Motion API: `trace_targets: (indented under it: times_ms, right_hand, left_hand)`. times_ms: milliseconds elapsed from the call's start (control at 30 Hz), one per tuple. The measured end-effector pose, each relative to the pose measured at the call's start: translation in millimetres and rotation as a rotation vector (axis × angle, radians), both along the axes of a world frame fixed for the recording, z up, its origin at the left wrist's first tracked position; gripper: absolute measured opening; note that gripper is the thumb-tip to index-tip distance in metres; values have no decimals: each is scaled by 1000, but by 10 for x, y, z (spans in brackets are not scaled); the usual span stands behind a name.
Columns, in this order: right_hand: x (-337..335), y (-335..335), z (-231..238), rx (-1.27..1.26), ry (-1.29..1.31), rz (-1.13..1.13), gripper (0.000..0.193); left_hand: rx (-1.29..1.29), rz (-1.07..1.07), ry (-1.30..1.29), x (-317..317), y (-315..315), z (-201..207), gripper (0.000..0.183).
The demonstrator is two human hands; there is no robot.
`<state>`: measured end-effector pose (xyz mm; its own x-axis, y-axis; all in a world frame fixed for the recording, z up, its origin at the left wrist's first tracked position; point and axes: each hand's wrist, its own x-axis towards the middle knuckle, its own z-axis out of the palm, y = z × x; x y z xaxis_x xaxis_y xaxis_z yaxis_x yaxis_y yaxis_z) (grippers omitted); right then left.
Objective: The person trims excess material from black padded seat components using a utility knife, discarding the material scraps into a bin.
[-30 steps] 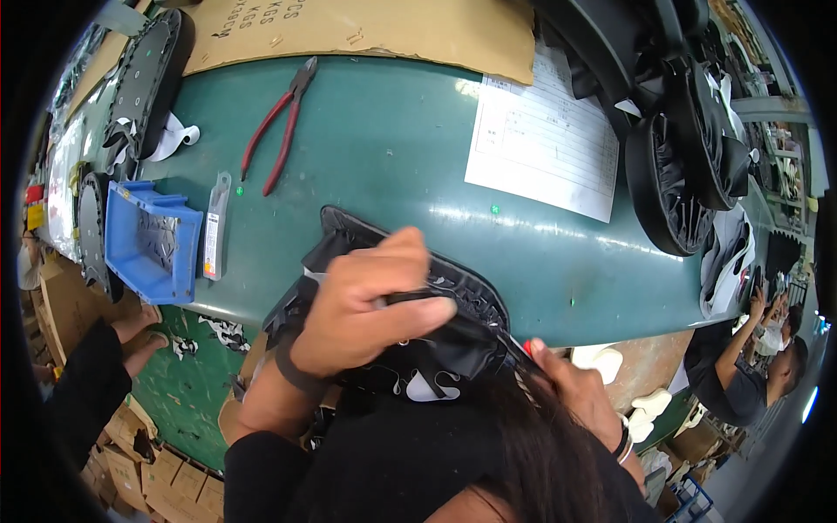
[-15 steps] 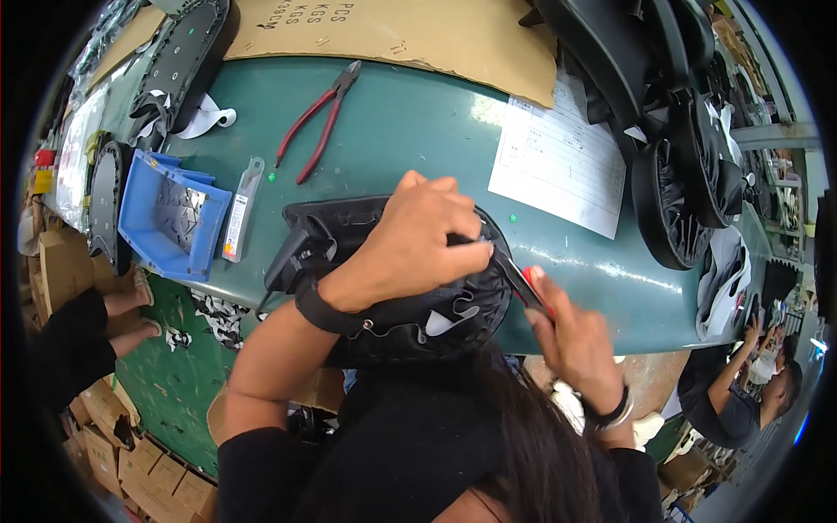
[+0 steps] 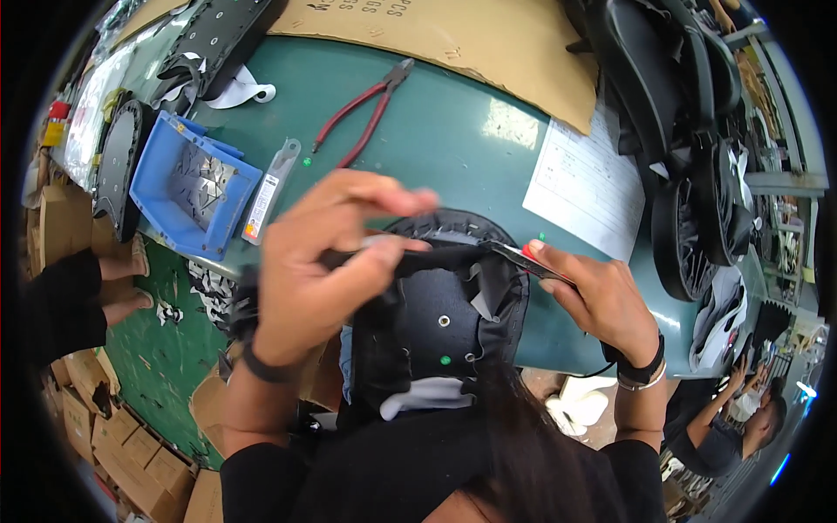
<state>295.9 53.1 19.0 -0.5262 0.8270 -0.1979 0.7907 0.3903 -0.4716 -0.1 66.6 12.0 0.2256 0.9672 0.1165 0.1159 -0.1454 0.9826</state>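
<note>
A black padded cushion (image 3: pixel 440 301) leans against the front edge of the table, its underside showing a board with metal-rimmed holes and loose black cover fabric (image 3: pixel 449 256). My left hand (image 3: pixel 318 253), smeared by motion, pulls at that fabric near the cushion's far edge, its thumb pressed along the cloth and its index finger raised. In my right hand (image 3: pixel 602 296) is a utility knife (image 3: pixel 540 264) with a red slider. Its blade end meets the fabric by the cushion's far right rim. A grey-white strip (image 3: pixel 427 397) hangs at the near end.
Red-handled cutting pliers (image 3: pixel 370 113), a blade case (image 3: pixel 272 192) and a blue bin (image 3: pixel 174 235) of small metal bits lie to the left. Cardboard (image 3: pixel 436 44) and a printed sheet (image 3: pixel 584 183) are behind. Black cushions (image 3: pixel 671 113) are stacked at right, where another person (image 3: pixel 719 418) sits.
The cushion has turned and tipped so its board side shows. My left hand has moved left, drawing the fabric. The knife remains at the rim, and the view has shifted slightly.
</note>
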Motion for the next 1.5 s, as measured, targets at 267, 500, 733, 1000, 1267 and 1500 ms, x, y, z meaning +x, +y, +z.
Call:
trace_targets:
  times_ms: [267, 500, 733, 1000, 1267, 1500]
  right_hand:
    - [-85, 130, 136, -79, -213, 127, 54]
    - [-10, -911, -157, -62, 208, -298, 60]
    - [7, -780, -36, -71, 49, -231, 56]
    - [65, -1106, -23, -176, 228, -251, 56]
    - [205, -886, 123, -99, -108, -118, 51]
    - [265, -622, 97, -186, 14, -30, 48]
  left_hand:
    - [254, -191, 705, 488, 68, -216, 27]
    - [65, 13, -247, 303, 309, -209, 23]
    - [300, -373, 770, 521, -46, -80, 31]
    - [89, -207, -272, 507, 54, -217, 18]
    - [327, -490, 710, 621, -258, -71, 23]
    - [371, -539, 539, 689, -224, -334, 29]
